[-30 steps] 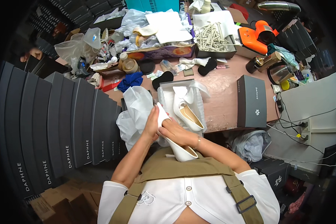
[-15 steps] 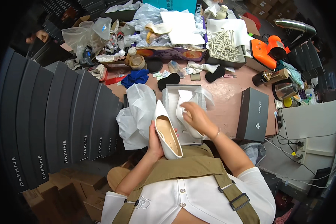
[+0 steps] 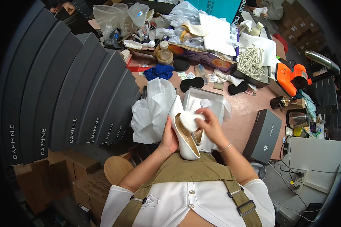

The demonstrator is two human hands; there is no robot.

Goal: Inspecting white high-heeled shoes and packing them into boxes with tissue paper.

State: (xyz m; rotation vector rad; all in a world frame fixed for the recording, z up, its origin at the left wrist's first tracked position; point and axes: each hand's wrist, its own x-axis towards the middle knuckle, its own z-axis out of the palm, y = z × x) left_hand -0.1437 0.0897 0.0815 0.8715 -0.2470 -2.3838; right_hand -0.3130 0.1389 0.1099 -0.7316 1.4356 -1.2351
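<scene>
A white pointed-toe pump (image 3: 188,148) with a beige insole rests in my left hand (image 3: 169,139), toe pointing away from me. My left fingers are closed round its side. Between the fingertips of my right hand (image 3: 211,128) is a white rounded pad (image 3: 189,121), held over the pump's opening and hiding part of it. Behind them an open shoe box (image 3: 212,97) holds a second white shoe, mostly covered by my hand and the pad. Crumpled white tissue paper (image 3: 153,109) spills beside the box on the left.
Stacked dark shoe boxes (image 3: 60,98) rise on my left. A dark grey box lid (image 3: 266,136) lies at the right. Farther back are black pads (image 3: 192,84), a blue cloth (image 3: 159,72), a tray of white sticks (image 3: 251,62) and an orange device (image 3: 286,81). Cables hang at the right.
My right hand has come back from above the box to the held pump, now with the white pad in its fingers. The whole view has turned and shifted slightly.
</scene>
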